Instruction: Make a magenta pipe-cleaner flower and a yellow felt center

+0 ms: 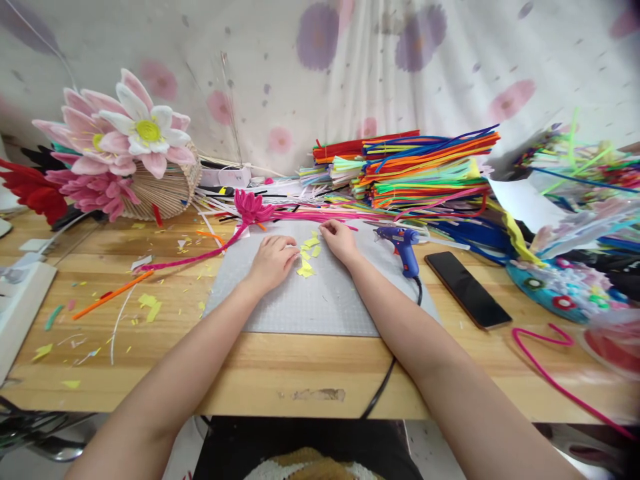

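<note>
The yellow scraps [306, 269] lie on the mat [320, 310] between the two hands, in a loose run from near the mat's far edge towards its middle. The right hand [339, 240] is nearer the run's far end, the left hand [275, 261] just beside its left flank — fingers curled, pointing at the scraps. The right thumb and fingertips are drawn together; whether either hand grasps anything, I cannot tell. The glue gun [406, 248] lies right of both — handle towards the near edge.
</note>
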A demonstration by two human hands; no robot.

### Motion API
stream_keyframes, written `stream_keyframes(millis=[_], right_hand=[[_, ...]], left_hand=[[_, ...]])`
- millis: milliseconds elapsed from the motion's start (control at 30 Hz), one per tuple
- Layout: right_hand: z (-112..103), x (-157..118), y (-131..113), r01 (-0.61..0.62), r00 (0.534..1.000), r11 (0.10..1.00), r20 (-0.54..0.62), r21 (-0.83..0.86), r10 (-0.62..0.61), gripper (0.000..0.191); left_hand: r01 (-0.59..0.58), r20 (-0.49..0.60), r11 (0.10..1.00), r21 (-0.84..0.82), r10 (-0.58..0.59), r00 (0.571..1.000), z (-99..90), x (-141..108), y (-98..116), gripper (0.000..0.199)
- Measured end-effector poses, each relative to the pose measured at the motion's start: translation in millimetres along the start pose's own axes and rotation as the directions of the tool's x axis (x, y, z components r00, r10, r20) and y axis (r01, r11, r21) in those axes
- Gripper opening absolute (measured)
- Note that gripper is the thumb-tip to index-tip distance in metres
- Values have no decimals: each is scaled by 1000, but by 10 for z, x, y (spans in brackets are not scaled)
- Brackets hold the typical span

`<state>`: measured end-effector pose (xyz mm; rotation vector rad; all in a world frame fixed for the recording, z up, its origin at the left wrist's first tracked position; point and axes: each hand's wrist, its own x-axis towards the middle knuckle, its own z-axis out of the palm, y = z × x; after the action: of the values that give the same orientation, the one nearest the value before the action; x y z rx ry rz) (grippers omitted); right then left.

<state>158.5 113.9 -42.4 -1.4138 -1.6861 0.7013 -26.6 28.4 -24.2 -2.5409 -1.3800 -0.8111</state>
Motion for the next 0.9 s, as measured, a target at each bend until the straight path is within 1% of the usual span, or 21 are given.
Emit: stream_keyframes(millis=[133, 200, 267, 367, 433, 500, 567, 600, 633, 667, 700, 733, 800, 900], right_hand=[[7, 34, 52, -8, 1000, 999, -28, 42, 9, 17], [14, 61, 94, -23, 999, 995, -42, 97, 28, 18], [22, 85, 134, -41, 997, 986, -52, 163, 50, 20], [34, 103, 165, -59, 997, 973, -44, 225, 70, 21], [40, 103, 169, -55, 997, 972, -38, 228, 65, 21], [45, 97, 165, -48, 997, 976, -45, 212, 59, 20], [50, 89, 159, -44, 997, 980, -55, 193, 55, 21], [51, 85, 155, -43, 997, 982, -58, 184, 55, 21], [52, 81, 150, -43, 997, 983, -61, 177, 54, 20], [52, 76, 144, -41, 997, 985, -62, 170, 52, 20], [51, 70, 137, -39, 997, 986, -63, 164, 49, 20], [50, 64, 130, -36, 997, 987, -65, 157, 46, 20], [44, 49, 114, -28, 997, 990, -69, 139, 38, 20], [33, 30, 91, -23, 997, 992, -65, 123, 31, 19]], left_hand=[[38, 0, 999, 11, -38, 999, -46, -61, -76, 20], [53, -12, 998, 21, -53, 999, -120, -100, -97, 20], [81, -38, 996, 41, -79, 996, -243, -176, -134, 21], [155, -90, 985, 80, -147, 985, -533, -413, -295, 22], [224, -99, 968, 112, -214, 972, -782, -660, -500, 21], [316, -117, 935, 160, -300, 947, -1045, -952, -767, 22], [374, -63, 910, 178, -369, 927, -1291, -1241, -1049, 23], [388, -4, 905, 174, -393, 919, -1396, -1370, -1176, 24], [412, 65, 895, 171, -428, 901, -1485, -1482, -1285, 26], [446, 138, 880, 163, -468, 873, -1554, -1574, -1373, 28], [487, 180, 859, 156, -510, 841, -1602, -1645, -1436, 32], [519, 228, 843, 139, -537, 812, -1631, -1693, -1476, 36], [554, 312, 828, 82, -549, 775, -1639, -1732, -1503, 42], [559, 410, 829, 8, -512, 755, -1592, -1696, -1483, 46]])
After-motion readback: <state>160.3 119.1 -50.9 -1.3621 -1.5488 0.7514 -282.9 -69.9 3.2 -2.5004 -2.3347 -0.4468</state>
